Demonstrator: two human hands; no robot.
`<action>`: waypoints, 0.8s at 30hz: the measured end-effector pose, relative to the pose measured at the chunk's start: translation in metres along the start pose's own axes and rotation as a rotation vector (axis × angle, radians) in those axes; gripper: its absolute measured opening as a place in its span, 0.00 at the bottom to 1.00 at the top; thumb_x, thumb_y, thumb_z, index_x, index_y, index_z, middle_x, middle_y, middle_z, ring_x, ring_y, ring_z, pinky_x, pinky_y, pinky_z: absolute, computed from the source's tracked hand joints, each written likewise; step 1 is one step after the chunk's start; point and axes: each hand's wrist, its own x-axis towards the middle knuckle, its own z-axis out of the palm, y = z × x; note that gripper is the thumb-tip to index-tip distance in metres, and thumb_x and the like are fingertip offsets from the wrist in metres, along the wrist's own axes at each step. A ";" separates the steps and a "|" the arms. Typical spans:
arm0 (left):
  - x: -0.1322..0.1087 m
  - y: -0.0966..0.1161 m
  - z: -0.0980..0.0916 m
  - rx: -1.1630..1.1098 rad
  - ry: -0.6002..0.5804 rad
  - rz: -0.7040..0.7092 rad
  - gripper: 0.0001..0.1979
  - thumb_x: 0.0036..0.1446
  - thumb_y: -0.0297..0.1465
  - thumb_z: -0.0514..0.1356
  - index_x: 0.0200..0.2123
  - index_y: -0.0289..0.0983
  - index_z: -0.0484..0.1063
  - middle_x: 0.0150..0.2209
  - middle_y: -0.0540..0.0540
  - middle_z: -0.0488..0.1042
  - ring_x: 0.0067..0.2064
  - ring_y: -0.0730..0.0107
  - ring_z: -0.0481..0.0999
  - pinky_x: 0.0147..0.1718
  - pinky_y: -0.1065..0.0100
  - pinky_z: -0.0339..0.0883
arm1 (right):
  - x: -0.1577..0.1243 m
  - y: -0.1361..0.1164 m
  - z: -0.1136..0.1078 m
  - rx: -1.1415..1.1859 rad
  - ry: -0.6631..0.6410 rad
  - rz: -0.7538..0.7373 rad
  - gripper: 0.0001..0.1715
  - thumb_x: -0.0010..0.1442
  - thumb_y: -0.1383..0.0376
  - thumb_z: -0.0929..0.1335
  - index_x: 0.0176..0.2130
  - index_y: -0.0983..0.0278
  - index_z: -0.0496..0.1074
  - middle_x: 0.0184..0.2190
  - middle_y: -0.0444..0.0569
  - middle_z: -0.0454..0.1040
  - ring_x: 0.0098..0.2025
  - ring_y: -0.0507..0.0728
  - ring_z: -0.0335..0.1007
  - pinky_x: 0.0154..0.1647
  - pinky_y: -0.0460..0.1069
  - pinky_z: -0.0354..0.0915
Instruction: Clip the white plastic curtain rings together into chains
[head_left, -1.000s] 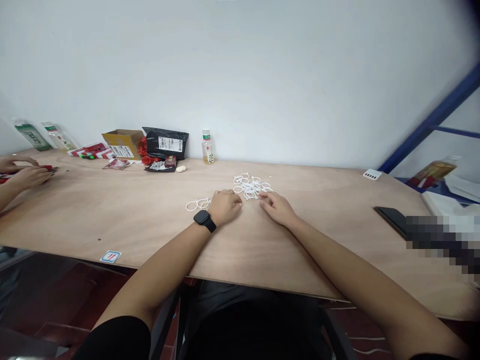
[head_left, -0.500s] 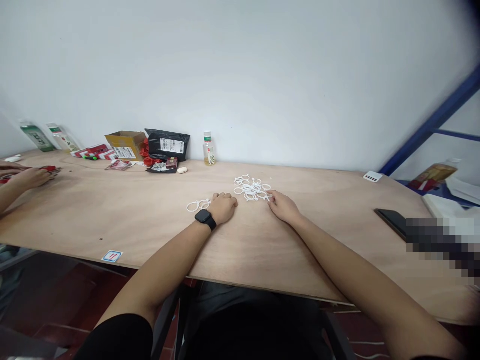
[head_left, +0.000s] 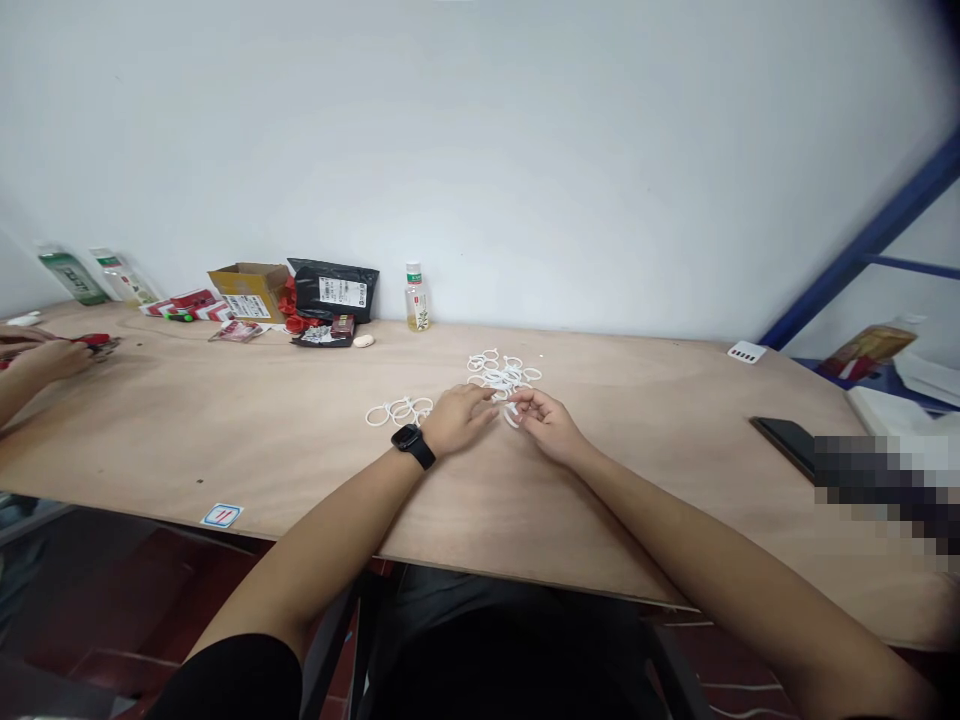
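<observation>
My right hand (head_left: 553,424) is closed in a pinch on a white plastic ring (head_left: 511,416), which looks like a curtain ring, tilted just above the table. Facing it, my left hand (head_left: 459,416) wears a black watch (head_left: 409,437); its fingers are stretched out and apart, close to that ring, with nothing seen in them. Behind both hands lies a pile of similar white rings (head_left: 504,376), partly covered by my fingertips. To the left of my left hand, several more rings (head_left: 378,416) lie in a small group, one of them partly hidden by the hand.
Along the wall stand a bottle (head_left: 417,298), a black parcel bag (head_left: 334,290) and an open cardboard box (head_left: 247,290). Another person's hand (head_left: 60,358) works with something red at far left. A phone (head_left: 784,445) and a white power strip (head_left: 746,352) lie to the right.
My right hand has drawn a ring from the pile toward me. My left hand has moved right and opened its fingers, uncovering more of the left group of rings.
</observation>
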 end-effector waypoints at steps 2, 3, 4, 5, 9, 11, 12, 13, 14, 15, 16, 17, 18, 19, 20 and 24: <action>0.000 0.010 0.003 -0.075 -0.034 0.070 0.16 0.64 0.40 0.54 0.49 0.38 0.72 0.43 0.44 0.77 0.44 0.65 0.74 0.46 0.65 0.64 | -0.003 -0.006 0.006 0.063 -0.040 -0.004 0.16 0.54 0.60 0.69 0.43 0.62 0.70 0.31 0.44 0.69 0.31 0.51 0.66 0.34 0.46 0.63; 0.000 0.013 0.003 -0.090 -0.058 0.087 0.15 0.64 0.39 0.53 0.45 0.38 0.74 0.39 0.45 0.77 0.41 0.66 0.74 0.43 0.66 0.64 | -0.004 -0.009 0.007 0.067 -0.052 -0.002 0.15 0.54 0.59 0.70 0.42 0.62 0.70 0.30 0.44 0.69 0.31 0.51 0.66 0.33 0.46 0.63; 0.000 0.014 0.004 -0.097 -0.077 0.094 0.14 0.65 0.39 0.53 0.40 0.38 0.75 0.36 0.46 0.77 0.38 0.68 0.74 0.41 0.68 0.64 | -0.005 -0.011 0.008 0.057 -0.060 0.003 0.15 0.54 0.59 0.70 0.41 0.63 0.70 0.30 0.44 0.69 0.29 0.50 0.65 0.31 0.46 0.62; 0.000 0.015 0.004 -0.100 -0.090 0.096 0.15 0.65 0.39 0.53 0.36 0.37 0.76 0.33 0.46 0.77 0.36 0.69 0.74 0.38 0.68 0.64 | -0.006 -0.013 0.007 0.039 -0.066 0.012 0.14 0.54 0.59 0.69 0.40 0.63 0.70 0.29 0.43 0.69 0.28 0.50 0.64 0.29 0.45 0.61; -0.001 0.014 0.003 -0.085 -0.091 0.092 0.15 0.63 0.39 0.56 0.31 0.36 0.75 0.30 0.47 0.77 0.32 0.71 0.73 0.36 0.70 0.62 | -0.006 -0.015 0.002 -0.016 -0.079 0.069 0.14 0.53 0.57 0.70 0.37 0.64 0.71 0.25 0.41 0.68 0.22 0.48 0.58 0.23 0.44 0.55; -0.001 0.014 0.002 -0.051 -0.089 0.091 0.16 0.63 0.41 0.56 0.31 0.36 0.76 0.30 0.47 0.77 0.32 0.70 0.74 0.36 0.69 0.62 | -0.005 -0.014 0.001 -0.016 -0.077 0.081 0.14 0.53 0.57 0.69 0.37 0.65 0.71 0.25 0.42 0.69 0.23 0.48 0.58 0.23 0.44 0.55; -0.001 0.015 0.002 -0.034 -0.087 0.093 0.17 0.63 0.42 0.55 0.31 0.37 0.76 0.30 0.46 0.77 0.33 0.70 0.74 0.37 0.68 0.62 | -0.005 -0.014 0.001 -0.015 -0.079 0.081 0.14 0.53 0.57 0.69 0.37 0.65 0.71 0.26 0.43 0.70 0.23 0.48 0.59 0.23 0.44 0.55; -0.001 0.015 0.002 -0.020 -0.085 0.096 0.18 0.63 0.42 0.54 0.32 0.37 0.76 0.30 0.46 0.78 0.33 0.70 0.74 0.38 0.67 0.62 | -0.004 -0.015 0.001 -0.018 -0.085 0.082 0.14 0.53 0.58 0.69 0.37 0.65 0.71 0.27 0.44 0.70 0.23 0.48 0.60 0.23 0.44 0.56; -0.001 0.016 0.002 -0.008 -0.083 0.100 0.18 0.64 0.43 0.54 0.32 0.37 0.77 0.30 0.46 0.78 0.33 0.69 0.74 0.39 0.67 0.62 | -0.004 -0.015 0.001 -0.026 -0.095 0.084 0.13 0.53 0.59 0.68 0.37 0.65 0.72 0.27 0.44 0.71 0.24 0.48 0.60 0.24 0.44 0.57; -0.002 0.017 0.002 0.002 -0.082 0.106 0.19 0.64 0.43 0.53 0.33 0.37 0.77 0.30 0.46 0.78 0.33 0.69 0.74 0.39 0.66 0.62 | -0.004 -0.016 0.002 -0.038 -0.103 0.087 0.12 0.52 0.60 0.68 0.36 0.65 0.72 0.27 0.44 0.71 0.24 0.49 0.61 0.24 0.44 0.57; -0.002 0.017 0.003 0.012 -0.081 0.114 0.19 0.64 0.43 0.53 0.33 0.37 0.77 0.30 0.46 0.78 0.34 0.69 0.75 0.40 0.66 0.62 | -0.004 -0.017 0.002 -0.054 -0.108 0.089 0.11 0.52 0.61 0.67 0.35 0.65 0.72 0.26 0.44 0.71 0.24 0.49 0.61 0.25 0.44 0.58; -0.002 0.018 0.004 0.022 -0.081 0.122 0.19 0.64 0.43 0.53 0.34 0.38 0.78 0.30 0.46 0.78 0.34 0.69 0.75 0.40 0.66 0.61 | -0.004 -0.018 0.002 -0.074 -0.105 0.088 0.09 0.51 0.62 0.66 0.33 0.65 0.72 0.26 0.43 0.70 0.24 0.49 0.62 0.25 0.44 0.58; -0.002 0.018 0.005 0.032 -0.083 0.130 0.19 0.64 0.42 0.53 0.34 0.38 0.78 0.30 0.46 0.78 0.34 0.69 0.75 0.41 0.65 0.61 | -0.004 -0.018 0.002 -0.095 -0.099 0.086 0.08 0.50 0.63 0.66 0.32 0.64 0.71 0.25 0.43 0.70 0.25 0.49 0.62 0.25 0.44 0.58; -0.002 0.018 0.005 0.040 -0.086 0.139 0.18 0.64 0.42 0.53 0.34 0.38 0.78 0.30 0.47 0.78 0.35 0.68 0.75 0.41 0.65 0.60 | -0.004 -0.019 0.003 -0.114 -0.091 0.084 0.07 0.49 0.64 0.65 0.31 0.64 0.71 0.24 0.43 0.69 0.25 0.50 0.62 0.25 0.44 0.57; -0.002 0.018 0.006 0.046 -0.089 0.145 0.18 0.65 0.42 0.53 0.34 0.38 0.78 0.30 0.47 0.78 0.35 0.68 0.75 0.41 0.65 0.60 | -0.004 -0.019 0.003 -0.129 -0.084 0.083 0.07 0.48 0.64 0.65 0.30 0.64 0.70 0.24 0.42 0.69 0.24 0.50 0.61 0.25 0.44 0.57; -0.002 0.017 0.008 0.059 -0.114 0.150 0.17 0.65 0.42 0.53 0.35 0.38 0.78 0.32 0.47 0.79 0.36 0.68 0.75 0.42 0.65 0.59 | -0.003 -0.017 0.002 -0.153 -0.089 0.082 0.07 0.46 0.65 0.64 0.29 0.64 0.70 0.21 0.40 0.67 0.22 0.49 0.59 0.24 0.44 0.55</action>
